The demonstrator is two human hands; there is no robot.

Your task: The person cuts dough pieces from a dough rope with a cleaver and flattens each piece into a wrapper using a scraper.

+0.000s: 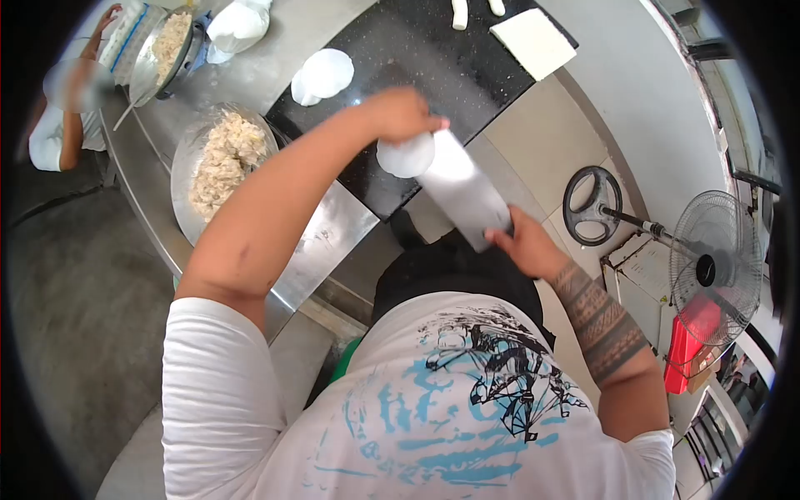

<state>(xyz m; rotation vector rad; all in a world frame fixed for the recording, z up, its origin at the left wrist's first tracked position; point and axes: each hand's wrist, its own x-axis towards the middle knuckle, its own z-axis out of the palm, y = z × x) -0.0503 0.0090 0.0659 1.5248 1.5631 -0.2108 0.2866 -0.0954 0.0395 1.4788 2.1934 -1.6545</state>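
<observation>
In the head view, my right hand (527,243) grips the near end of a wide, shiny metal blade (462,187), like a cleaver, its handle hidden. My left hand (407,115) is at the blade's far end, fingers closed at the edge of a thin, round white dough wrapper (406,157). The wrapper lies against the blade's left side, over the black worktop's (392,67) near edge. More round white wrappers (325,75) lie on the worktop beyond my left forearm.
A metal bowl of chunky pale filling (229,158) stands left on the steel counter (325,242). Dough pieces (460,14) and a cream square sheet (533,43) lie at the far right. A fan (712,267) stands right. Another person's arm (73,125) shows far left near a pan (171,50).
</observation>
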